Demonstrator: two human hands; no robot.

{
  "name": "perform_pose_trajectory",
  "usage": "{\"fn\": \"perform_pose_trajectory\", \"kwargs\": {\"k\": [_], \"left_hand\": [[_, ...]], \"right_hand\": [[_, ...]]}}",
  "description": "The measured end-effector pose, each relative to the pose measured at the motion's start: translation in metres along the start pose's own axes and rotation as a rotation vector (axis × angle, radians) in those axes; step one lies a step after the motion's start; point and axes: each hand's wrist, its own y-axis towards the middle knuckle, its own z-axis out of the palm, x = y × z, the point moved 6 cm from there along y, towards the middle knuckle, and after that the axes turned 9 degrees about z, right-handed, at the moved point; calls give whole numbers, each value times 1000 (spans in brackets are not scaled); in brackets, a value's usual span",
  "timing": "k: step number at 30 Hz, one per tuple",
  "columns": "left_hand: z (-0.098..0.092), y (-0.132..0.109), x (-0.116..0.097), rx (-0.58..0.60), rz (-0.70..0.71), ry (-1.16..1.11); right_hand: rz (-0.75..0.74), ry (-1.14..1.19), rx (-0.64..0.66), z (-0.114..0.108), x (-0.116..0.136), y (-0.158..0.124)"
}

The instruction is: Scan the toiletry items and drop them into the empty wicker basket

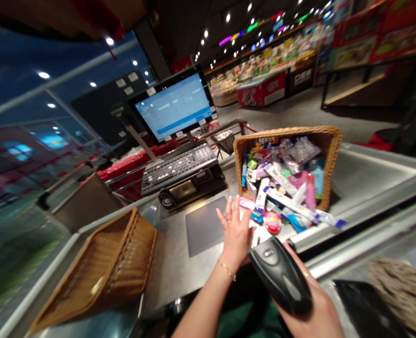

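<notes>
My right hand (315,300) is wrapped round a black barcode scanner (281,277), low in the view and right of the middle. Bare and with fingers spread, my left hand (236,230) is over the counter beside the grey mat (206,225). Just beyond its fingers, a wicker basket (335,155) lies tipped on its side, its mouth towards me. Small packaged goods spill out of it, among them a pink bottle (310,191), a pink and red round item (272,222) and a blue item (297,222). Motion blurs many of the packages.
Behind the mat stand a keyboard (180,166) and a lit checkout screen (174,105). A second wicker basket (130,263) rests tilted at the left. At the lower right lie a dark flat object (366,305) and a spotted cloth (401,291). A metal rail (363,239) edges the counter.
</notes>
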Motion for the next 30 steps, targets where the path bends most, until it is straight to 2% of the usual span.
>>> {"fn": "perform_pose_trajectory", "kwargs": {"k": [13, 21, 25, 30], "left_hand": [[37, 16, -24, 81, 71, -20], [59, 19, -34, 141, 65, -73], [66, 22, -39, 202, 74, -98], [72, 26, -42, 257, 85, -94]], "right_hand": [[-113, -151, -21, -7, -5, -2], [41, -13, -64, -11, -19, -1], [87, 7, -40, -9, -27, -2], [88, 57, -86, -8, -45, -3]]}}
